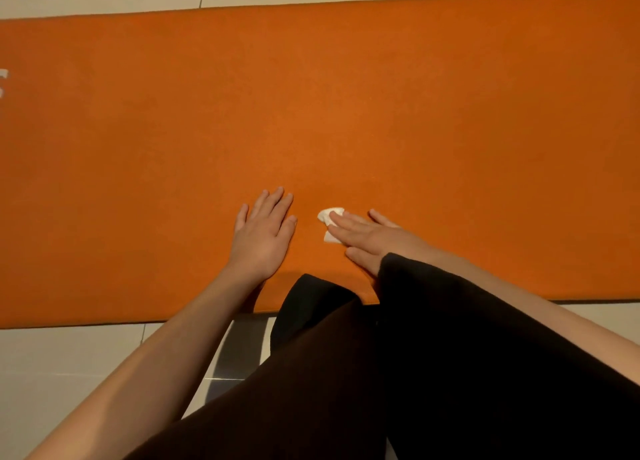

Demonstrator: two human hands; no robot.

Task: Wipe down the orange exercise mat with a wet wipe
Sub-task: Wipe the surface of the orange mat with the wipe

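Orange exercise mat (346, 95) lies flat on tiled floor (69, 362), both ends cut off by frame; partial white print (2, 82) at left edge, unreadable. Wet wipe (329, 222) mostly hidden under right hand (367, 239), whose straight fingers press it onto mat near front edge. Left hand (265, 232) flat on mat, fingers extended, holding nothing. Dark-clothed legs (398, 373) cover part of front edge.

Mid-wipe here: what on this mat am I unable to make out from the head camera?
Head view:
wet wipe: mostly under the right hand; its full size is hidden.
orange mat: both ends cut off by the frame's left and right edges.
white print: cut by the left edge, unreadable.
mat's near edge: partly covered by the dark trouser leg.
wiped versus unwiped areas: indistinguishable.
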